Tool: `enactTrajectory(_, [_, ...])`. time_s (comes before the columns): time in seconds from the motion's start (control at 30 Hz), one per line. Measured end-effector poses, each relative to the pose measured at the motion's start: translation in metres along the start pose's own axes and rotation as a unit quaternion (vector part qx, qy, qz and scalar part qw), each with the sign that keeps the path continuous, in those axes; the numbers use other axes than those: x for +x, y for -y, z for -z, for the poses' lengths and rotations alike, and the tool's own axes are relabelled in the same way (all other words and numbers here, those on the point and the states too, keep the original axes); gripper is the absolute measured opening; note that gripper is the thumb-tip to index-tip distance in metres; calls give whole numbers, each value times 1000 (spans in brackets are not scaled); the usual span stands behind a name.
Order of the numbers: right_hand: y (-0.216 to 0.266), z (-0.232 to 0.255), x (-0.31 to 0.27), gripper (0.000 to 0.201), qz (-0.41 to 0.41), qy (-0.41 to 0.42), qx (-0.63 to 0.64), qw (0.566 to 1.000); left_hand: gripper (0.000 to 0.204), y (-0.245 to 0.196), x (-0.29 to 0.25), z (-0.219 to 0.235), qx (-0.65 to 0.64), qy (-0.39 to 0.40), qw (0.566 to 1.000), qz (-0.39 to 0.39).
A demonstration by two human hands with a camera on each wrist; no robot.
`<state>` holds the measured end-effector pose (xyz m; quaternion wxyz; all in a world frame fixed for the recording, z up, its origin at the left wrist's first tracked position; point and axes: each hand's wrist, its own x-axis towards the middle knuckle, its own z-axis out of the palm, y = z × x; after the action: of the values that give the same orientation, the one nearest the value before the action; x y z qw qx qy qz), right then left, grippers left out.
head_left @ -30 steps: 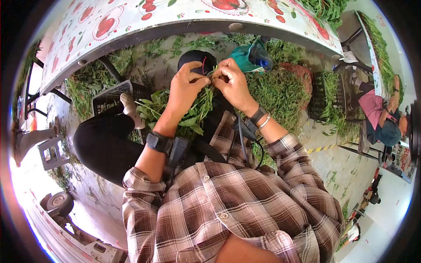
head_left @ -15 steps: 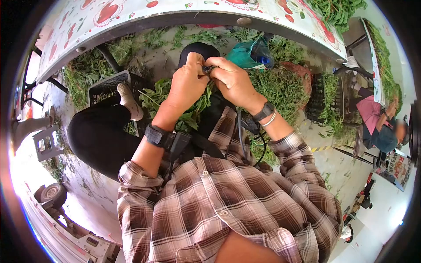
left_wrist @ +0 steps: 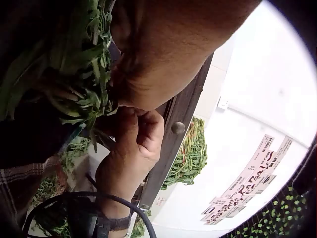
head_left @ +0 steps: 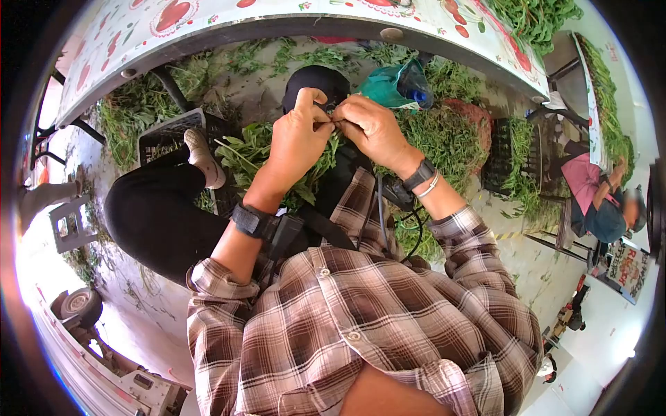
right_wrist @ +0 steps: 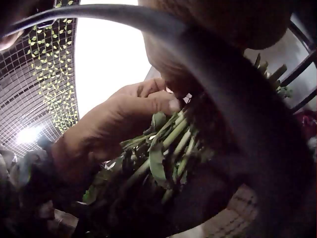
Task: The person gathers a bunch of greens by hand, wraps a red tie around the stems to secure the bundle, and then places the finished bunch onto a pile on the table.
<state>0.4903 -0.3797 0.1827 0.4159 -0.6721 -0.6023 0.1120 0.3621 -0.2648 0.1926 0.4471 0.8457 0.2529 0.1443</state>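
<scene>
Both hands meet over the person's lap, fingertips together. With thumb and bent fingers the left hand (head_left: 297, 147) pinches at the meeting point. Opposite it, the right hand (head_left: 376, 132) has its fingers curled in and pinches at the same spot. What they pinch is mostly covered by the fingers; it looks like the ends of a thin string. Right under the hands lies a bunch of leafy greens (head_left: 253, 156) on the lap. Its cut stems (right_wrist: 174, 133) reach up close to the fingertips in the right wrist view.
A table with a cherry-print cloth (head_left: 208, 19) runs across the front. A black crate (head_left: 166, 142) stands at left, near a foot. Beyond the right hand are a green bag (head_left: 388, 87), heaped greens (head_left: 444, 142) and another crate (head_left: 496, 156). Another person (head_left: 590, 187) sits far right.
A thin red string end showed above the fingertips a second ago, then a dark bit between them; neither shows now. The hands stay together and the fingers have shifted slightly.
</scene>
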Motion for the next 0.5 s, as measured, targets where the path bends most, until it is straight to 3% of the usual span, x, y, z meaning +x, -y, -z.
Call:
enactTrajectory(0.17, [-2, -2, -3, 13, 3, -11, -15, 1000, 36, 0, -1, -2, 5, -2, 1000, -15])
enactTrajectory(0.43, [8, -6, -9, 10, -107, -27, 35, 993, 33, 0, -5, -3, 1, 2, 1000, -31])
enactTrajectory(0.5, [6, -7, -11, 10, -131, -29, 69, 989, 33, 2, -5, -5, 6, -21, 997, -71])
